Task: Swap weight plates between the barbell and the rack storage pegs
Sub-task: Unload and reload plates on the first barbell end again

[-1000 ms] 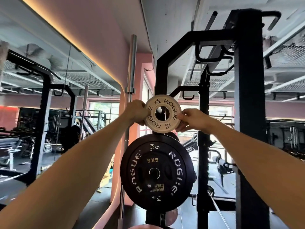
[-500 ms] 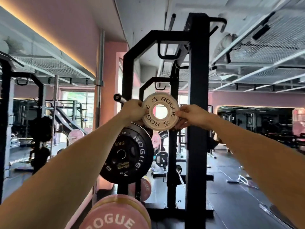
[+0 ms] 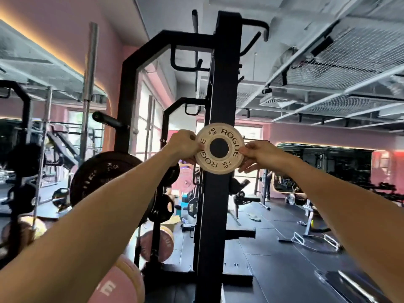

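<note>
Centrally, the small change plate [image 3: 219, 148] stands on edge, face toward the viewer, pinched at opposite rim points between the left hand [image 3: 183, 143] and the right hand [image 3: 259, 154]. Beyond the fingers rises the rack upright [image 3: 220, 88]; an empty storage peg [image 3: 107, 119] lies left of the left-hand fingers.

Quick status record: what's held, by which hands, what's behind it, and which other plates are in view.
held: small white plate, marked ROGUE and 0.5
left hand: pinches the plate's left edge
right hand: pinches the plate's right edge
on a peg: no, held in the air
behind it: black rack upright, seen through its hole
other plates: black 5 kg plate at left; pink plate lower down
</note>
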### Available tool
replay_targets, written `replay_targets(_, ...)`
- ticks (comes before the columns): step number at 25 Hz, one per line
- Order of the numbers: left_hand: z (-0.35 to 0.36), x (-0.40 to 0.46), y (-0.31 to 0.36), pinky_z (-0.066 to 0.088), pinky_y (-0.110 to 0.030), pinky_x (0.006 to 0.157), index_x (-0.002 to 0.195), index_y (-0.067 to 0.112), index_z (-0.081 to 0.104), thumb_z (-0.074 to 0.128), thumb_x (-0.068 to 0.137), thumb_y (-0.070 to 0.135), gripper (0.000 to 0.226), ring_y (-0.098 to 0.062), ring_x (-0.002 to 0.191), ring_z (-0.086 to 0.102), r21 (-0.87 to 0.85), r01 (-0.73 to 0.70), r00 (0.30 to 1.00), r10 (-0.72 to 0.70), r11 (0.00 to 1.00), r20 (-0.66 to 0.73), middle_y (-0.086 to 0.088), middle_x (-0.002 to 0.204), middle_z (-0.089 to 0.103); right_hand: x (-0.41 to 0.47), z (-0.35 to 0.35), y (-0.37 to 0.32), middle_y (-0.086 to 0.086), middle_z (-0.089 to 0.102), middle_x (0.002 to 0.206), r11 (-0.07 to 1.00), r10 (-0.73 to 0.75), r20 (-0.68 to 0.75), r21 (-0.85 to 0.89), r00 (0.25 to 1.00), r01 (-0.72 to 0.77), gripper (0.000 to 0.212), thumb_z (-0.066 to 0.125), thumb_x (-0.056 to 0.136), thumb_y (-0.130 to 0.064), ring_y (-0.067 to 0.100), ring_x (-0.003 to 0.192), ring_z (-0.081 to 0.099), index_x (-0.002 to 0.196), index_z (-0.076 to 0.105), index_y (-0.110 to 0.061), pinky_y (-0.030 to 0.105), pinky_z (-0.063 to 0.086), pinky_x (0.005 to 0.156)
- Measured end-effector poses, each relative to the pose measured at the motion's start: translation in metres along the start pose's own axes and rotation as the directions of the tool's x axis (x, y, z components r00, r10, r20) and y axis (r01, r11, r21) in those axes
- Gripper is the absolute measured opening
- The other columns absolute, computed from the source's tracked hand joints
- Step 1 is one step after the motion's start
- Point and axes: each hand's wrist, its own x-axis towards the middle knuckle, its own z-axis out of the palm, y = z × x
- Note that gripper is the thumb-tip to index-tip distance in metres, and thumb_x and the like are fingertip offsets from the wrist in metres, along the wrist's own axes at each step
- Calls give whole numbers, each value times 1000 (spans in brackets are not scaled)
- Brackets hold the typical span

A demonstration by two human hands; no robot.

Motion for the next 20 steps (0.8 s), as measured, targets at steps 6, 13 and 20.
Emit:
replay_targets(6, 97, 4, 37, 60, -48, 74, 92, 8, 58, 61, 91, 8, 3, -36, 79, 73, 25, 58, 997, -56, 998, -46, -21, 93, 72, -3, -80, 56, 29, 68, 98, 1000, 26, 54, 16, 998, -27, 32, 50, 100, -19, 29, 69, 69, 117, 53, 7, 32, 59, 62)
replay_targets(13, 145, -32, 61, 61, -44, 72, 101, 9, 56, 63, 91, 10, 12, -28, 79, 73, 31, 90, 996, -89, 995, -22, -17, 97, 71, -51, -108, 90, 34, 66, 102, 1000, 13, 24, -4, 1000, -13, 38, 47, 101, -24, 32, 67, 67, 126, 46, 5, 44, 58, 71)
replay_targets(20, 182, -71, 17, 61, -45, 69, 104, 9, 62, 62, 89, 8, 15, -29, 75, 73, 11, 135, 991, -135, 991, -15, -18, 97, 72, -84, -96, 143, 16, 71, 90, 998, 10, 26, -57, 1000, -9, 27, 53, 99, -25, 27, 68, 70, 115, 52, -4, 41, 60, 67)
